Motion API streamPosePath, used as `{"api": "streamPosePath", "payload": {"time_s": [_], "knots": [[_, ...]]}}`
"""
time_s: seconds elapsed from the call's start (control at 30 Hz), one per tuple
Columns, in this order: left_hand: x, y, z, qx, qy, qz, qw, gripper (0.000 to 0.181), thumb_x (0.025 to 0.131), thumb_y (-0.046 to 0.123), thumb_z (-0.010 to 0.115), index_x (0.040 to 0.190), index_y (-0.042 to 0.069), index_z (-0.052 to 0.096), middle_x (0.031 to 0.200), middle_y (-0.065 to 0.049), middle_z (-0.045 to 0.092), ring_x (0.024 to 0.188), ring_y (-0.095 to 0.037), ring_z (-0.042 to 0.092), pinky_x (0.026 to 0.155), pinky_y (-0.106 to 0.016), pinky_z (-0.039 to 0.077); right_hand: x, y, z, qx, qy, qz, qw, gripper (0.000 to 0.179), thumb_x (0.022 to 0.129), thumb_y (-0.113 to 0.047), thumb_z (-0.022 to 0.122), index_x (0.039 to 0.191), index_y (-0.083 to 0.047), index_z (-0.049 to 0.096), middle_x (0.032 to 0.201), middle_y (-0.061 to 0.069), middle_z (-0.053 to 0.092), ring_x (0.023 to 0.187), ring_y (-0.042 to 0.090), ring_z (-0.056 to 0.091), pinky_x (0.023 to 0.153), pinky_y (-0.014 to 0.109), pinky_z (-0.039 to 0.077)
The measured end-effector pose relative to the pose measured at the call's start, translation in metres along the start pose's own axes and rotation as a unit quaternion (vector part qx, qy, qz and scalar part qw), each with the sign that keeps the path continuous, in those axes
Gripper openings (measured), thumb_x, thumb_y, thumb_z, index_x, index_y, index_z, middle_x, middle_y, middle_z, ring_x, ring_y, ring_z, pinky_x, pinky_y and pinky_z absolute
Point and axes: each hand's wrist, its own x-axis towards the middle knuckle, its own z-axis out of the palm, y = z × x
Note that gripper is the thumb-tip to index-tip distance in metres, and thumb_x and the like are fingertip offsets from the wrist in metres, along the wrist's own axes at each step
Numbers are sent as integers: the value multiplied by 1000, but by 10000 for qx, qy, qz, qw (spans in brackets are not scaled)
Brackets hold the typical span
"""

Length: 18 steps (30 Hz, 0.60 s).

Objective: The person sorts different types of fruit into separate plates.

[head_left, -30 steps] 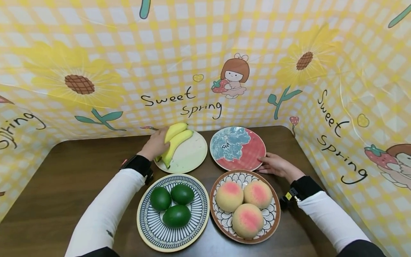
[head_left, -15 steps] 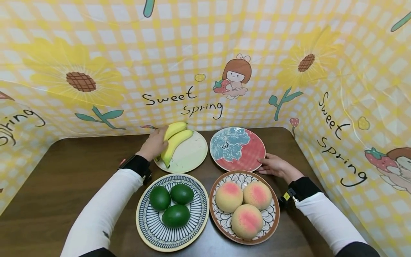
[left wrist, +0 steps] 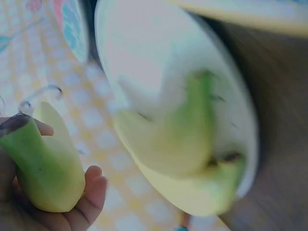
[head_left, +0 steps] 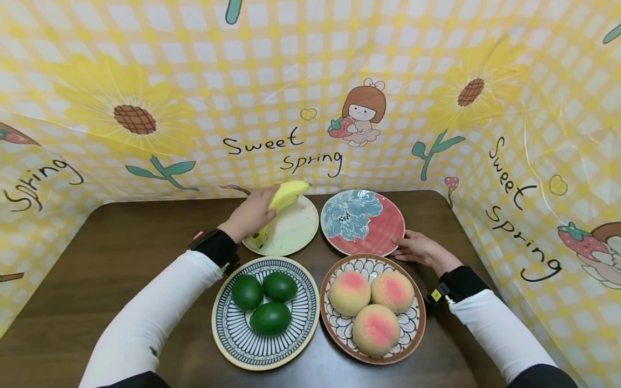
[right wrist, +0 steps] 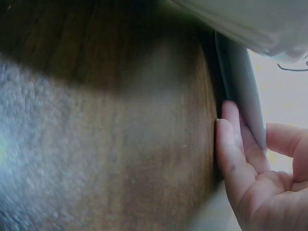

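My left hand point(head_left: 252, 213) grips a yellow banana point(head_left: 289, 195) above the pale round plate point(head_left: 297, 231) at the back. In the left wrist view the held banana point(left wrist: 50, 168) is apart from the plate, its green stem end between thumb and fingers. Two more bananas point(left wrist: 178, 144) lie on that plate, mostly hidden by my hand in the head view. My right hand point(head_left: 423, 251) pinches the right rim of the red plate with a blue flower point(head_left: 375, 231). Seen from the right wrist, the thumb is above the plate edge point(right wrist: 248, 91) and the fingers beneath.
In front stand a blue-and-white patterned plate point(head_left: 228, 345) with three dark green, egg-shaped fruits point(head_left: 270, 319) and a brown-rimmed plate point(head_left: 421, 323) with three peaches point(head_left: 375, 330). A yellow checked cloth point(head_left: 204, 97) walls the back and sides of the brown table point(head_left: 140, 242).
My left hand has lifted one banana off the pale plate and moved it slightly right. The right hand stays at the red plate's rim. The head view has shifted a little.
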Motion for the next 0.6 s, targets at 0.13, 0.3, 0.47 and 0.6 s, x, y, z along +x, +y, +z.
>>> {"api": "streamPosePath", "payload": {"time_s": [0.13,0.3,0.47,0.6], "knots": [[5,27,5,138,-34,241,9996,67,102,13,54,161,0,24,148,-35,48,127,-46,58,100,-54,51,1,2,0,-52,9,-43,10000,61,109,-14,37,156,11,7,84,-7,67,79,0,67,76,18,58],[17,59,15,266,-276,427,9984,65,104,15,52,162,4,25,149,-32,48,123,-43,60,96,-51,54,0,-1,0,-85,-7,-101,9999,61,110,-15,37,157,11,7,83,-8,68,79,-1,67,76,17,58],[33,86,23,332,-411,542,9971,65,105,17,53,163,7,24,155,-26,46,134,-39,55,108,-49,50,0,-3,2,-112,-20,-61,9999,63,110,-15,38,158,10,6,82,-9,68,79,-1,67,76,17,58],[47,103,31,204,-436,566,9972,66,105,18,54,163,8,23,158,-25,42,139,-39,52,111,-49,48,-1,-2,3,-83,24,-46,10000,62,110,-15,39,158,10,8,82,-9,68,78,-1,67,76,17,58]]}}
